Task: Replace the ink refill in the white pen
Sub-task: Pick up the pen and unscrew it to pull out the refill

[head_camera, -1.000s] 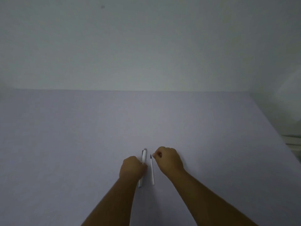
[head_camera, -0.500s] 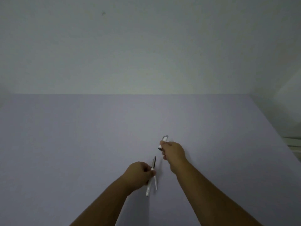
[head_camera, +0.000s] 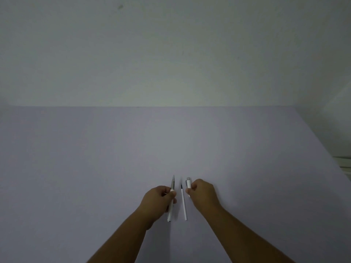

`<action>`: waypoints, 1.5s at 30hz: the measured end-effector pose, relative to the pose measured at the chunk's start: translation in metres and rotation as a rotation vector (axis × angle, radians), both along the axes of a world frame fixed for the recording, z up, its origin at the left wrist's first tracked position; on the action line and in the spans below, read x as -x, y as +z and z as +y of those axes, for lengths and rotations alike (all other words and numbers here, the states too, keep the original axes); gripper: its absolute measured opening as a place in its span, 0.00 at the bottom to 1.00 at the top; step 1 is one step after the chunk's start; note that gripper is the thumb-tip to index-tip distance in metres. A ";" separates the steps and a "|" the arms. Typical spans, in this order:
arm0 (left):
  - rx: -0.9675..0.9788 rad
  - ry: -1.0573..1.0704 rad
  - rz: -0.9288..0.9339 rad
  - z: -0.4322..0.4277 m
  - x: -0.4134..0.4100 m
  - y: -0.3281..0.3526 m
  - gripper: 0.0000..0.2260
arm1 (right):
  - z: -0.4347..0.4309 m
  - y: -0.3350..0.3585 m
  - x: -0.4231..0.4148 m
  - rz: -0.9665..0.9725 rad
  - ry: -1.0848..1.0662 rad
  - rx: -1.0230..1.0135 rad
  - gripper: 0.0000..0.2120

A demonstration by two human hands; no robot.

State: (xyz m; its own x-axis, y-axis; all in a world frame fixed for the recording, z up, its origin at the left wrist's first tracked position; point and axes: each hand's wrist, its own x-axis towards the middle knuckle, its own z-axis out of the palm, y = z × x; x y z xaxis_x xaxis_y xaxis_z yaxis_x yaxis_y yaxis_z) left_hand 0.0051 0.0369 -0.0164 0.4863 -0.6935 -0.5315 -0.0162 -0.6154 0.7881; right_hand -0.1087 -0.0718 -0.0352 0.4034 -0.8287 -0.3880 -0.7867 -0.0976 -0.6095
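My left hand (head_camera: 158,201) grips the white pen body (head_camera: 171,200), whose grey tip points away from me and whose open rear end pokes out below my fist. My right hand (head_camera: 203,191) pinches the pen's short white cap piece with a silver end (head_camera: 188,183). Between the two hands a thin white ink refill (head_camera: 183,203) with a dark tip lies on the table, touched by neither hand.
The work surface is a pale lilac table (head_camera: 95,168) that meets a plain wall at the back. Its right edge (head_camera: 322,147) runs diagonally, with some white slats (head_camera: 344,165) beyond it.
The pen has come apart: my left hand now holds the body off to the left and my right hand holds the cap piece, brought back near the refill lying between them.
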 end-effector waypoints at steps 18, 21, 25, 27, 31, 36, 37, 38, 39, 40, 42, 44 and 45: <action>0.089 -0.083 -0.176 0.004 0.019 0.011 0.10 | 0.015 0.039 0.003 -0.390 -0.111 -0.233 0.17; 0.108 -0.099 -0.160 0.003 0.022 0.019 0.12 | 0.014 0.050 0.002 -0.500 -0.119 -0.313 0.12; 0.173 -0.085 0.167 0.005 0.016 0.038 0.15 | 0.005 0.060 0.008 -0.714 -0.072 -0.510 0.04; 0.149 -0.170 0.012 0.005 0.012 0.044 0.15 | 0.003 0.065 0.011 -0.717 -0.055 -0.567 0.05; 0.131 -0.344 -0.286 0.010 0.004 0.054 0.13 | 0.002 0.076 0.014 -0.489 0.005 -0.414 0.10; 0.150 -0.400 -0.348 0.017 0.002 0.062 0.13 | 0.004 0.087 0.020 -0.590 0.083 -0.487 0.04; 0.159 -0.409 -0.370 0.018 0.001 0.063 0.14 | 0.006 0.091 0.021 -0.571 0.070 -0.505 0.02; 0.167 -0.416 -0.385 0.019 0.000 0.064 0.14 | 0.007 0.091 0.021 -0.538 0.062 -0.492 0.05; 0.172 -0.424 -0.395 0.020 0.000 0.065 0.14 | 0.009 0.093 0.021 -0.503 0.049 -0.468 0.08; 0.173 -0.432 -0.402 0.021 -0.001 0.066 0.14 | 0.011 0.094 0.021 -0.489 0.049 -0.438 0.08; 0.175 -0.442 -0.406 0.023 -0.002 0.069 0.14 | 0.014 0.096 0.021 -0.510 0.086 -0.411 0.03; 0.186 -0.442 -0.408 0.024 -0.004 0.072 0.14 | 0.014 0.098 0.021 -0.574 0.114 -0.438 0.07; 0.191 -0.445 -0.414 0.024 -0.004 0.074 0.14 | 0.016 0.102 0.021 -0.582 0.100 -0.469 0.06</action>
State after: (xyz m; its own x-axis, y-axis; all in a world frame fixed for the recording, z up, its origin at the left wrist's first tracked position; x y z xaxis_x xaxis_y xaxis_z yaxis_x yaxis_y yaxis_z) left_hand 0.0092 0.0611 0.0580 0.2685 -0.9405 -0.2084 -0.5644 -0.3289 0.7571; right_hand -0.1301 -0.0560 0.0664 0.7161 -0.5774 -0.3921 -0.3257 0.2205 -0.9194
